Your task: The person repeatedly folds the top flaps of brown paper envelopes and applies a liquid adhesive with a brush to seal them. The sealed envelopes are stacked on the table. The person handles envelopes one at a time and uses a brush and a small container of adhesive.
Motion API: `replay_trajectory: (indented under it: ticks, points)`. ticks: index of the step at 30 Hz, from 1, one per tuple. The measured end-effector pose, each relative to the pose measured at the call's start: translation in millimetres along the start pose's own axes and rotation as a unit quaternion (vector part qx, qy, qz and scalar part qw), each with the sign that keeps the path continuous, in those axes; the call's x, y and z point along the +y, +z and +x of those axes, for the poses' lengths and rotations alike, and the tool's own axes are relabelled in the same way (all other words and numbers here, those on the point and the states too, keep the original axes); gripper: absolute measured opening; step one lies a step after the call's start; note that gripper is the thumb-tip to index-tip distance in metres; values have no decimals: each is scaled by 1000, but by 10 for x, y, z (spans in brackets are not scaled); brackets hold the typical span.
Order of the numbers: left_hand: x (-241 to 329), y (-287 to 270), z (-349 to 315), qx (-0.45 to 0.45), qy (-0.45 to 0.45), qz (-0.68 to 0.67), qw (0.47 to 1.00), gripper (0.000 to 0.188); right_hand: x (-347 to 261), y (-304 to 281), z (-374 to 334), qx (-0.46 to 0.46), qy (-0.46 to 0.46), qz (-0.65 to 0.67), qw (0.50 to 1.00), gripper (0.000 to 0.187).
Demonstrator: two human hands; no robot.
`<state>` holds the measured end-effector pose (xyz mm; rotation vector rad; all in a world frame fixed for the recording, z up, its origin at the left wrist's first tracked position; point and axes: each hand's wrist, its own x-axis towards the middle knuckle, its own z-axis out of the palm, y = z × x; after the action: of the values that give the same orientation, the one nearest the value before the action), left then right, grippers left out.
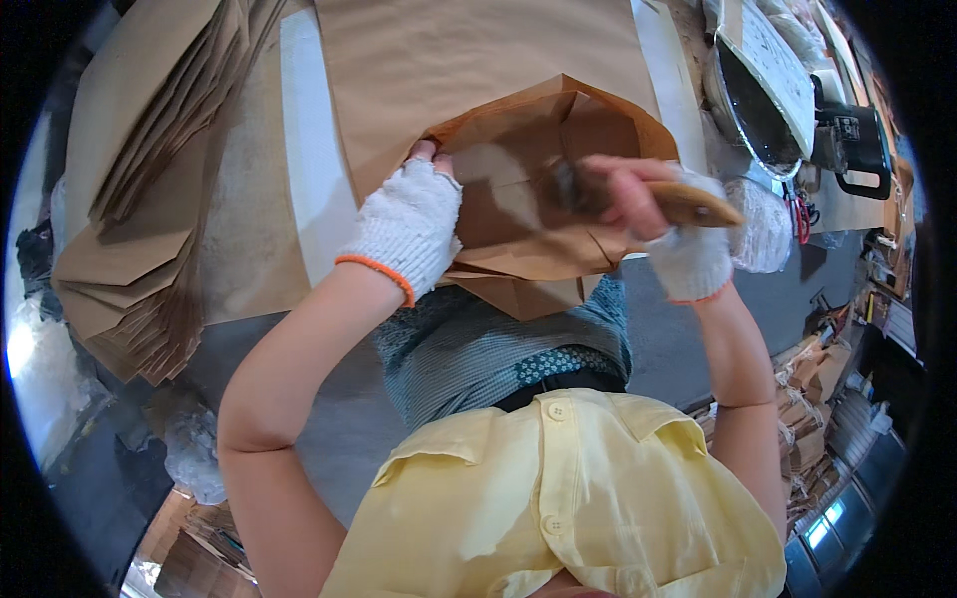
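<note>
A brown paper bag (598, 261) lies in front of me with its end spread open into a wide, folded mouth. My left hand (409, 214), in a white fingerless knit glove with an orange cuff, grips the left edge of that mouth, thumb and fingers closed on the paper. In my right hand (678, 224), gloved the same way, is a brush (703, 207) with a wooden handle, its fingers wrapped round it. The brush head is blurred by motion over the inside of the open end. A pale wet-looking patch (503, 184) shows on the paper to its left.
Stacked folded paper bags (164, 110) fan out along the left side of the table. To the right stand a metal basin (738, 100) with a white board across it, a black mug-like vessel (862, 149), a plastic-wrapped bundle (756, 224) and red-handled scissors (800, 214).
</note>
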<state>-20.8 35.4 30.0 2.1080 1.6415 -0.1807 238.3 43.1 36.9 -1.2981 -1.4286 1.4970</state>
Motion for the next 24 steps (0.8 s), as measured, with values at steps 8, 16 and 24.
replay_trajectory:
  ticks: [8,16,24]
  points:
    - [-41,189,80,81,65,16,994,47,-176,-443,-119,41,12,-217,975,18]
    - [106,-368,120,-131,44,44,989,45,-348,-37,323,-145,10,-131,981,25]
    - [334,-335,424,-127,32,35,991,32,155,-473,149,-10,-98,-194,976,19]
